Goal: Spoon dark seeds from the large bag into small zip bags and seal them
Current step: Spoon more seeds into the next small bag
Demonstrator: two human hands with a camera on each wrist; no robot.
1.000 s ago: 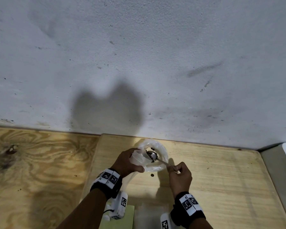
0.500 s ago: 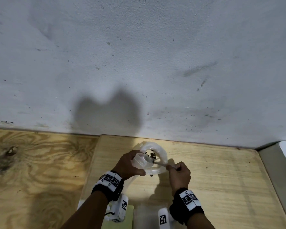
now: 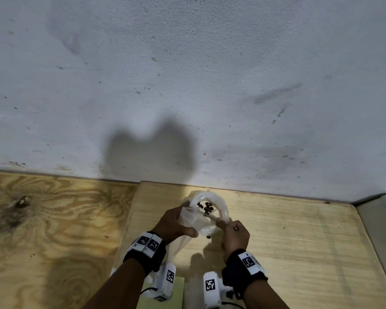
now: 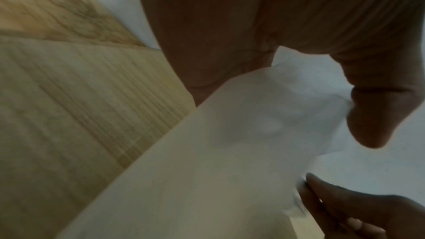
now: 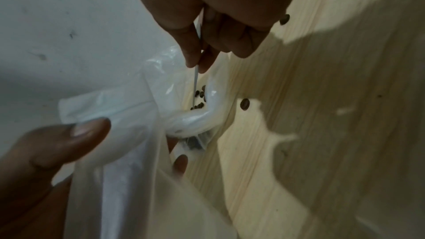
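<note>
The left hand (image 3: 173,224) pinches a small translucent plastic zip bag (image 3: 191,219) by its mouth, thumb on one side and fingers curled behind, holding it just beside the rolled rim of the large clear plastic bag (image 3: 218,205) that sits near the far edge of the pale plywood table (image 3: 288,241), close to the wall. The right hand (image 3: 235,235) is closed on the thin metal handle of a small spoon (image 5: 196,79), pinched between thumb and fingertips; the bowl is down among the dark brown seeds (image 3: 206,207) at the bottom of the large bag and cannot be made out clearly. Judgement: the step in hand is scooping. It is best done by loading the bowl modestly, lifting it level, and bringing the small bag's mouth under the spoon above the large bag, so that spills fall back in. Stray seeds (image 5: 245,104) already lie on the table at the near side of the large bag, which suggests spillage is the main risk. The wall leaves little room beyond the large bag; the table shows open surface toward its right edge and toward the near edge, where flat pale sheets, not identifiable, lie between the forearms.
</note>
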